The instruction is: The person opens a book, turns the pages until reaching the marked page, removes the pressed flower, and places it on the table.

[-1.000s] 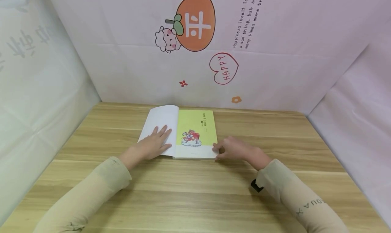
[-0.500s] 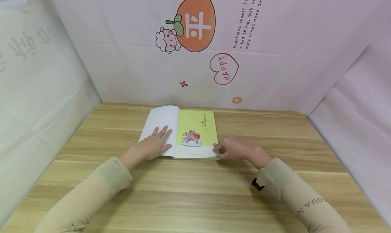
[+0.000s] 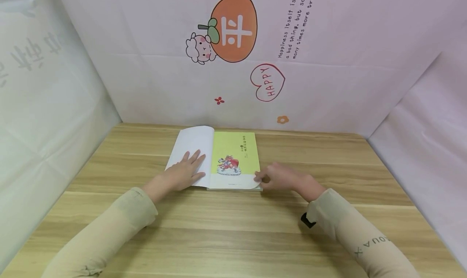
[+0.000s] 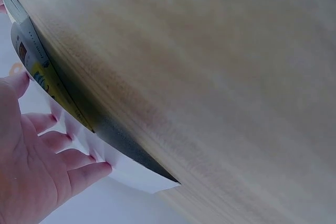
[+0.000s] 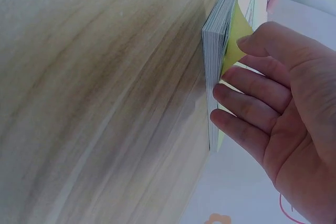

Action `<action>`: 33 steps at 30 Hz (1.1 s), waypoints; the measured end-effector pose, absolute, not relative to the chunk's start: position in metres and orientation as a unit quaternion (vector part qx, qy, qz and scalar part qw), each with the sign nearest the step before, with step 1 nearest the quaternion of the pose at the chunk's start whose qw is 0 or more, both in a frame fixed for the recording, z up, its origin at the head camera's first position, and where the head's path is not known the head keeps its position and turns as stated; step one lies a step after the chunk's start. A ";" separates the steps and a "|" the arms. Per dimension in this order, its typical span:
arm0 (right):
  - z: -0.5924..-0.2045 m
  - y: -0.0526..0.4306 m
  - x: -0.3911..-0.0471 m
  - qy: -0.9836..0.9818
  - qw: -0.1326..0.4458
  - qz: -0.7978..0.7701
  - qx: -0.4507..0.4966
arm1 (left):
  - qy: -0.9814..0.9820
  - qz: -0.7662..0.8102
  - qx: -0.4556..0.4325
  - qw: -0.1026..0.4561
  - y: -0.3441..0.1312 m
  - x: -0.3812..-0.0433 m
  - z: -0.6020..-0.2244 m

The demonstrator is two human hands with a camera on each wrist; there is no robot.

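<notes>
An open book [image 3: 233,148] lies near the back of the table, its yellow-and-white title page with a small cartoon figure facing up. My left hand [image 3: 183,171] rests with spread fingers on the white inside of the turned-over cover [image 3: 195,140]. In the left wrist view that cover [image 4: 139,174] bows up a little from the wood. At the lower right corner my right hand [image 3: 279,176] pinches the title page, which curls up there. Seen from the right wrist, the thumb is on the lifted yellow leaf [image 5: 239,27], and the other fingers lie along the page block [image 5: 212,61].
The wood-grain table [image 3: 233,233] extends in front of the book and to both sides. A white printed cloth wall [image 3: 164,87] rises right behind the book, with more cloth at left and right. A black band [image 3: 308,220] shows at the right cuff.
The title page's lower right corner has lifted and curled up off the pages beneath, under the right hand's fingers. The left hand has stayed in place on the cover.
</notes>
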State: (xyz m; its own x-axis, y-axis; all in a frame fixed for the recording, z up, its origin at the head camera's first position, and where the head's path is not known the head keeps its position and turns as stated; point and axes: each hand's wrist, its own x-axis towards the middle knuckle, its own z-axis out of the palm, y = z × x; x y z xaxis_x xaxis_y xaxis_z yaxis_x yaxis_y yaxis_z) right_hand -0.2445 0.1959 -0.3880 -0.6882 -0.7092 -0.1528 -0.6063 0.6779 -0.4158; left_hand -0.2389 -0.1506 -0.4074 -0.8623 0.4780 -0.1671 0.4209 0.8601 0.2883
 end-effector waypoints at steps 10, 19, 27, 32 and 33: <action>-0.392 0.192 -0.246 0.917 0.089 -0.131 -0.367 | 0.957 0.119 0.239 0.114 -0.151 -0.240 -0.408; -0.397 0.192 -0.248 0.911 0.013 -0.136 -0.389 | 0.957 0.119 0.235 0.123 -0.150 -0.241 -0.408; -0.400 0.187 -0.250 0.934 -0.040 -0.152 -0.322 | 0.958 0.114 0.231 0.128 -0.149 -0.242 -0.408; -0.400 0.186 -0.250 0.938 -0.060 -0.157 -0.303 | 0.958 0.112 0.234 0.125 -0.149 -0.241 -0.408; -0.400 0.185 -0.250 0.939 -0.064 -0.156 -0.300 | 0.958 0.111 0.235 0.124 -0.148 -0.241 -0.408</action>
State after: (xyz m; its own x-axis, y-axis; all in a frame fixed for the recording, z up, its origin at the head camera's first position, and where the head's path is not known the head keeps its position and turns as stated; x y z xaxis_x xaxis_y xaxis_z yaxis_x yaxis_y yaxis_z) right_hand -0.2499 0.1854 -0.4002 -0.8123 -0.5429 0.2134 -0.5827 0.7717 -0.2548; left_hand -0.2408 -0.1485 -0.4079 -0.8592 0.4773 -0.1844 0.4222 0.8649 0.2714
